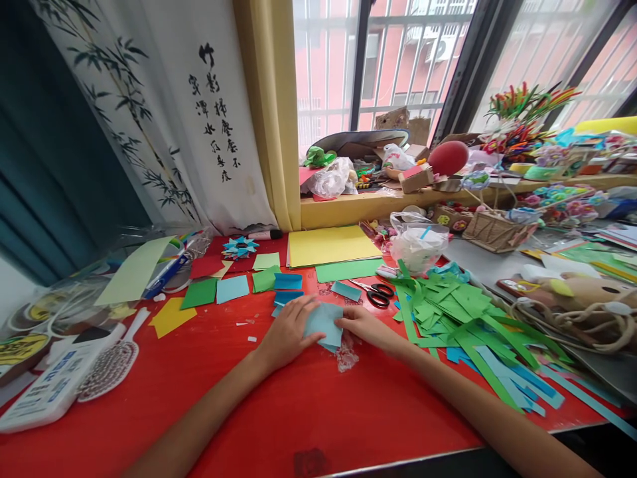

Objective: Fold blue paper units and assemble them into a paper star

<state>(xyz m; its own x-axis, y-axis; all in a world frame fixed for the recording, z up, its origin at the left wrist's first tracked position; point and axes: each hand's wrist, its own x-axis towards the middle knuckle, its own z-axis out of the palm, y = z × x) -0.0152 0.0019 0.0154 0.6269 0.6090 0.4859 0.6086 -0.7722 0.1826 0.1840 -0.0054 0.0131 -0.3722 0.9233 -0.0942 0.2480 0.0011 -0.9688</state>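
Note:
A small light-blue sheet of paper (324, 324) is between my hands over the red tabletop. My left hand (288, 332) grips its left side, the fingers at the upper edge and the thumb along the lower part. The right edge is pinched by my right hand (365, 326), with its fingers bent. Another bluish paper edge peeks out beneath the sheet. Just past my left hand lie folded darker-blue papers (287, 281). A folded light-blue piece (346, 291) rests beyond the held sheet, and black-handled scissors (379, 295) lie to its right.
Green and blue paper strips (448, 309) pile up on the right. Yellow sheets (333, 246) lie at the back, near a blue paper star (239, 247). A hairbrush (110, 365) and a white box (60, 382) are on the left. A plastic bag (419, 245) stands behind the scissors.

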